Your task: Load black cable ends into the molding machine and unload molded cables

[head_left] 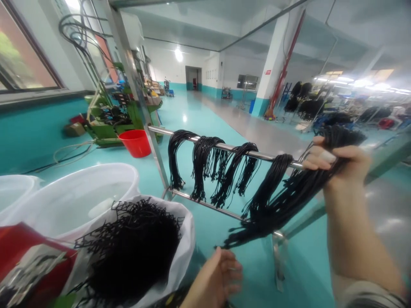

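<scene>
My right hand (348,164), a white band round one finger, is closed around the upper part of a thick bundle of black cords (276,214) at the right end of a metal rack rail (231,147). The bundle slants down to the left, its loose ends fanned out. Below those ends is my left hand (220,278), fingers apart, with nothing visible in it; whether it touches the cords I cannot tell. Several smaller black cord bundles (202,167) hang folded over the rail.
Front left, a white sack (189,239) is filled with a tangled heap of black cords (128,256). Behind it are a large white tub (131,173) and a red bucket (136,143). A green machine (107,134) stands by the wall. The rack's lower bar (208,204) crosses ahead.
</scene>
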The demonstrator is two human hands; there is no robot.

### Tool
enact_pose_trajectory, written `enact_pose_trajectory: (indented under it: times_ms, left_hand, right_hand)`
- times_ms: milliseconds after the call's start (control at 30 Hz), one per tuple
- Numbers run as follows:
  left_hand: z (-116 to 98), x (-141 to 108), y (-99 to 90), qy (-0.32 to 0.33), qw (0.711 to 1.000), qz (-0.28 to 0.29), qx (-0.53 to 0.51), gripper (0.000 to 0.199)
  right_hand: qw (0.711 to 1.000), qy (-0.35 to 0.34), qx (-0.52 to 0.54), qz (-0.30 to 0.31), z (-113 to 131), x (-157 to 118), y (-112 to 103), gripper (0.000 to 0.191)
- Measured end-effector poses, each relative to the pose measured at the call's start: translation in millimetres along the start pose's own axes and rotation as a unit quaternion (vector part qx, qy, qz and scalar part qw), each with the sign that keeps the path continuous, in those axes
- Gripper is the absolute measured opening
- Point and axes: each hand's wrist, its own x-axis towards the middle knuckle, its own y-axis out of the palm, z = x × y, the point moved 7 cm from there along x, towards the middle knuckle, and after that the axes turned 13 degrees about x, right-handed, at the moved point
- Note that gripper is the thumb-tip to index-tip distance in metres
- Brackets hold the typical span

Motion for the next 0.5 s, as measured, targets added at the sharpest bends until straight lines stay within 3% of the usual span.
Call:
enact_pose_trajectory:
  times_ms: [133, 233, 300, 400, 500]
  left_hand:
    - [-8.7, -2.7, -58.4, 0.007, 0.992, -0.123, 0.001, 0.029]
    - [-8.1, -4.2, -90.4, -0.012, 0.982, -0.188, 0.001, 0.026]
    - [-5.5, -2.5, -100.1, -0.019, 0.98, -0.196, -0.002, 0.025]
    - [1.4, 0.4, -109.5, -0.03, 0.981, -0.19, -0.011, 0.025]
    - [10.4, 1.9, -124.2, -0.053, 0.982, -0.183, -0.018, 0.025]
  right_hand:
    - [0.999, 0.009, 0.027, -0.045, 33.2, 11.9, -56.5, 0.029]
    - [0.996, 0.041, 0.018, -0.073, 42.0, 15.7, -99.0, 0.017]
    - [0.993, 0.056, -0.015, -0.1, 42.3, 17.7, -125.1, 0.01]
    - [0.985, 0.061, -0.07, -0.147, 36.8, 21.0, -161.1, 0.02]
    - [0.971, 0.077, -0.123, -0.191, 24.1, 19.6, -193.9, 0.018]
